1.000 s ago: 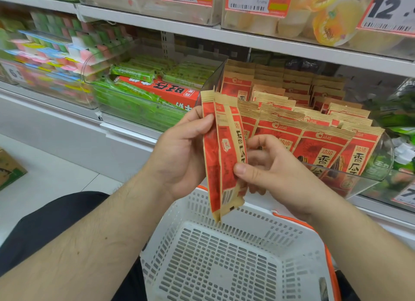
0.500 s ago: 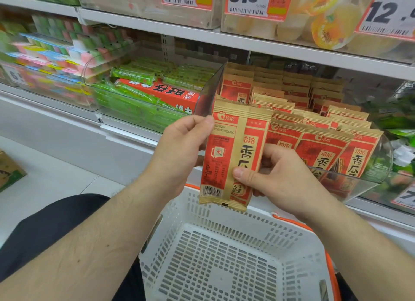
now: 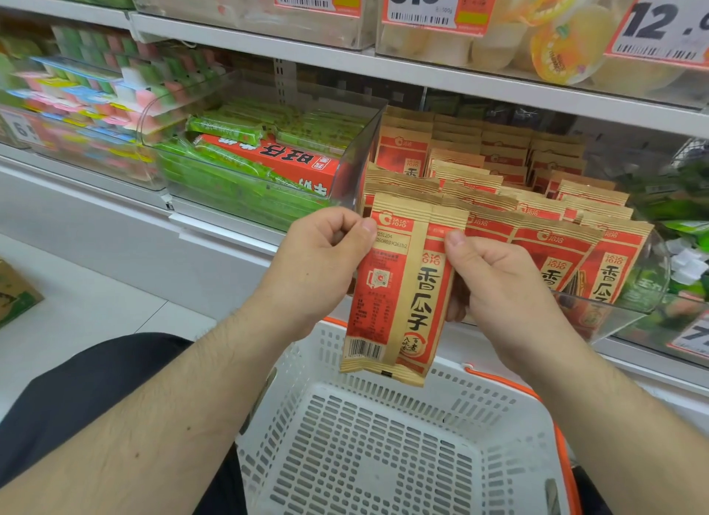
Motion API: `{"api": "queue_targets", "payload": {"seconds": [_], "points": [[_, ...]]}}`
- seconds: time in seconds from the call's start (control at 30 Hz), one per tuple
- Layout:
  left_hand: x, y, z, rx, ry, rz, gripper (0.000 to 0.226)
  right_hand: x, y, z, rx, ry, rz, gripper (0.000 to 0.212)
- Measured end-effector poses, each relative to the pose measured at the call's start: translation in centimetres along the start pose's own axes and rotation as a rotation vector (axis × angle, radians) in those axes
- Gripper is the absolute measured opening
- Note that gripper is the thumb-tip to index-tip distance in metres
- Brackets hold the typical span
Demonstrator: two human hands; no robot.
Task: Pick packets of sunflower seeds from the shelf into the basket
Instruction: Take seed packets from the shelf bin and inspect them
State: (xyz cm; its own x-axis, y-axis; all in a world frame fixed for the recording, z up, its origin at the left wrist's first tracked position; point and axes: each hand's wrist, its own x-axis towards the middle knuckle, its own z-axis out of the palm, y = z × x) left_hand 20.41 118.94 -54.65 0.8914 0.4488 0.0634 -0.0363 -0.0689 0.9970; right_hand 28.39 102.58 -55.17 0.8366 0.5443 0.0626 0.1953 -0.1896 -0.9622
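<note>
Two red-and-tan sunflower seed packets hang upright, overlapped, above the far rim of the white perforated basket. My left hand pinches their top left corner, and my right hand grips their right edge near the top. Behind them, several more of the same seed packets stand in rows in a clear bin on the shelf. The basket holds nothing that I can see.
A clear bin to the left holds green snack bars and a red box. Farther left are pastel packs. The upper shelf carries jelly cups and price tags. A cardboard box sits on the floor at left.
The packets have turned from edge-on to face me flat. My right hand slid from their lower middle up to the top right edge, and they hang a little lower over the basket.
</note>
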Motion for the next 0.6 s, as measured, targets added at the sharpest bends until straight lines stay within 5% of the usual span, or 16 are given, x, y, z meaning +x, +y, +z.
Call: {"api": "queue_targets", "payload": {"seconds": [0.37,0.6], "points": [[-0.15,0.45,-0.61,-0.007,-0.14,-0.062,0.009,0.08,0.03,-0.2,0.027,0.018,0.0,0.052],[0.13,0.57,-0.61,-0.14,-0.018,-0.081,0.019,-0.1,-0.7,-0.54,-0.017,-0.263,0.099,0.046]]}}
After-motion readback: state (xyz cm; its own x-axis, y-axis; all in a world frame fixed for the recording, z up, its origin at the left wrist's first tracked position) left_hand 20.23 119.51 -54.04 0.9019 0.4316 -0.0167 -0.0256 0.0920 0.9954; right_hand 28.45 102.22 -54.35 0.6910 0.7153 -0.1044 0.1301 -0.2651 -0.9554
